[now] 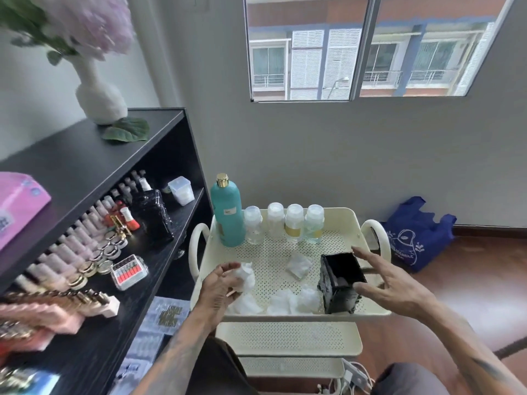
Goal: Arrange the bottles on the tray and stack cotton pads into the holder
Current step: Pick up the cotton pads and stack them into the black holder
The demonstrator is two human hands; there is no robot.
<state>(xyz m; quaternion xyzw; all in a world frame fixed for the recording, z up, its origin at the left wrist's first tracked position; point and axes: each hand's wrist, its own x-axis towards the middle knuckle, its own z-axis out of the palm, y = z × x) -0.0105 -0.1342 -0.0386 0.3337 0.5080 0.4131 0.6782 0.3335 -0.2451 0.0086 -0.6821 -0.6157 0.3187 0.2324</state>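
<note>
- Tray [336, 215], cream, perforated, top of a cart beside a black shelf [94, 155]
- Back row on tray: teal bottle [228, 215] at left corner, then 4 small clear bottles [285, 223] upright, side by side
- Holder [340, 282], black, upright at tray's front right; some white pads inside
- Loose pads [291, 302] lie along front edge, one more mid-tray
- L hand [219, 286] clamped on a bunch of pads [246, 276] at front left
- R hand [393, 283] fingers spread, empty, just right of holder; can't tell if touching
</note>
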